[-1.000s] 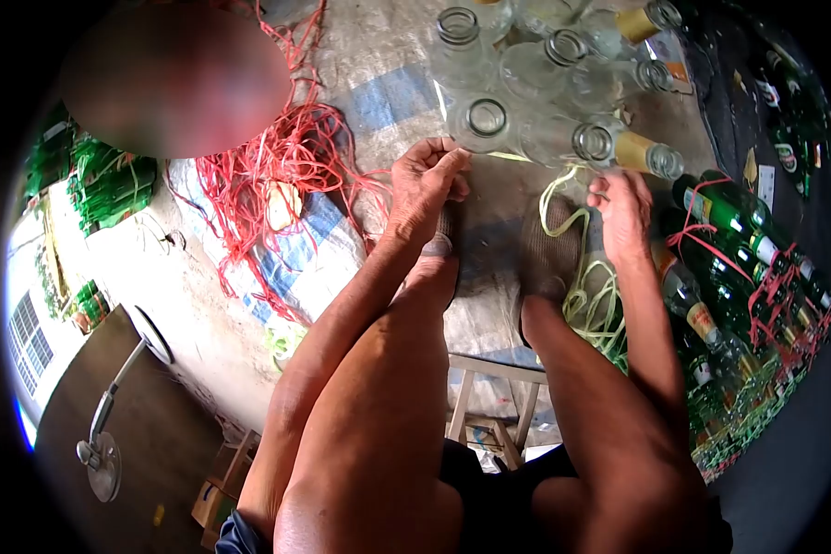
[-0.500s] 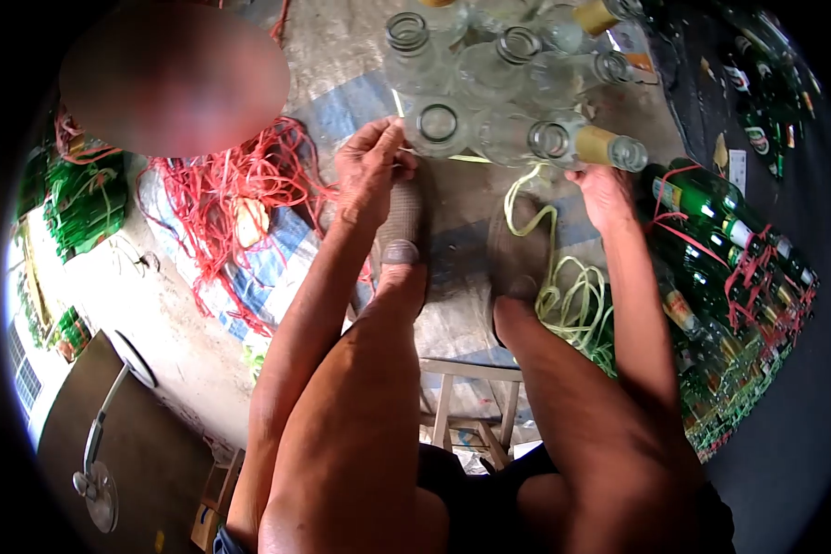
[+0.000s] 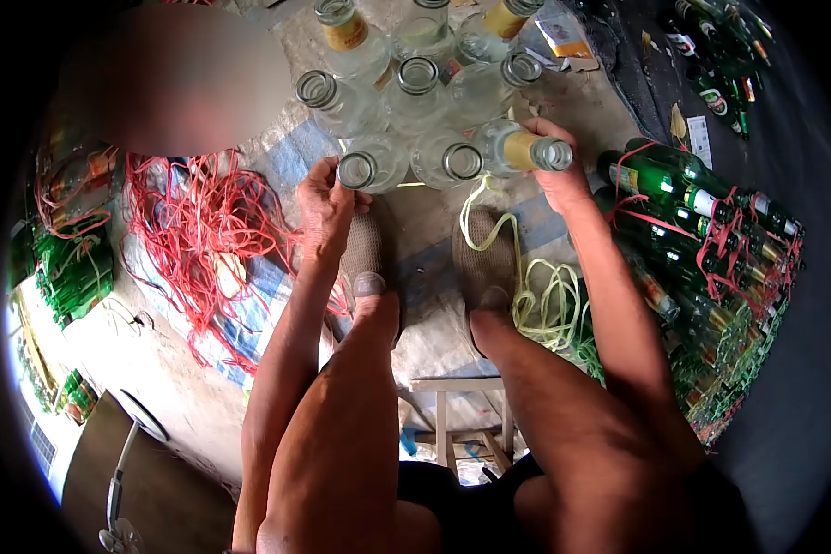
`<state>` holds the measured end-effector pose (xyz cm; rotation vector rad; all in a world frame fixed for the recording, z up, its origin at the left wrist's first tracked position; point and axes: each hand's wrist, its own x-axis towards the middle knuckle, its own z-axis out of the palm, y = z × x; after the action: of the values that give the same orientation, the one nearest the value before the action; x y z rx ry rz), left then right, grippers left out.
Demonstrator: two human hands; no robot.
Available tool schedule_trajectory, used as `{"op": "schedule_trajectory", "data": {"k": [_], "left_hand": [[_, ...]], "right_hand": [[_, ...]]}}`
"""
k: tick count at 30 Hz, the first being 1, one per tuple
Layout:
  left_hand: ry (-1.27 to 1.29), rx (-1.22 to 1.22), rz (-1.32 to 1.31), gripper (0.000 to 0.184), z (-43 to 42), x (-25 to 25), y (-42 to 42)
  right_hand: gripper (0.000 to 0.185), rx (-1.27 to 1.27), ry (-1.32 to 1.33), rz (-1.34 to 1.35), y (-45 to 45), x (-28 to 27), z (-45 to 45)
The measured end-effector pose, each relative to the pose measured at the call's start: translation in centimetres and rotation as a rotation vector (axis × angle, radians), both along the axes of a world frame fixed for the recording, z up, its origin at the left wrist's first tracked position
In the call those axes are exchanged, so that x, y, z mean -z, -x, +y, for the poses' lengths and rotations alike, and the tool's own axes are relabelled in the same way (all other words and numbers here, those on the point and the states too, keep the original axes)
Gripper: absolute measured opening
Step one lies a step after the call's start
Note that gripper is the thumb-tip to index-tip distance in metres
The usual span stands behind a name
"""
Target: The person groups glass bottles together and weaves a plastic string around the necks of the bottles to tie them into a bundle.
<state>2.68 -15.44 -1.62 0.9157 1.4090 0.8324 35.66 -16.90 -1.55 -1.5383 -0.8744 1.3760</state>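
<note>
Several clear glass bottles (image 3: 418,97) stand grouped upright in front of my feet, some with yellow neck labels. Pale yellow-green string (image 3: 413,185) runs low along their near side, and its loose coils (image 3: 549,305) lie by my right foot. My left hand (image 3: 328,205) is at the near left corner of the group, its fingers pinched together; what they hold is too small to make out. Around the near right bottle (image 3: 519,150), my right hand (image 3: 560,175) reaches along the outer side, its fingers partly hidden behind the glass.
A tangle of red string (image 3: 203,231) lies on the left. Bundled green bottles (image 3: 674,189) with red string lie at the right, and more green bottles (image 3: 711,97) are at the far right. A wooden stool (image 3: 452,384) is under me. A standing fan (image 3: 118,489) is lower left.
The view has shifted, so the bottles appear further left. My right hand has moved from the loose string to the outer side of the near right bottle. My left hand stays at the left corner.
</note>
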Motion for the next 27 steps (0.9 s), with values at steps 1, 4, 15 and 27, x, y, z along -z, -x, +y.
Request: {"op": "schedule_trajectory", "data": {"k": [1,4,15,27], "left_hand": [[0.005,-0.011,-0.008,0.019,0.0,-0.3,-0.2],[-0.018,0.000,-0.040,0.019,-0.3,-0.3,-0.2],[0.015,-0.004,-0.044,0.019,-0.6,-0.4,-0.2],[0.034,-0.026,-0.027,0.020,-1.1,0.4,-0.6]], "right_hand": [[0.017,-0.014,-0.010,-0.025,-0.1,0.1,0.0],[0.021,-0.100,0.086,-0.039,-1.1,0.5,-0.3],[0.033,-0.123,0.132,-0.022,-1.7,0.5,-0.5],[0.015,0.043,0.157,-0.067,0.5,0.2,-1.6]]}}
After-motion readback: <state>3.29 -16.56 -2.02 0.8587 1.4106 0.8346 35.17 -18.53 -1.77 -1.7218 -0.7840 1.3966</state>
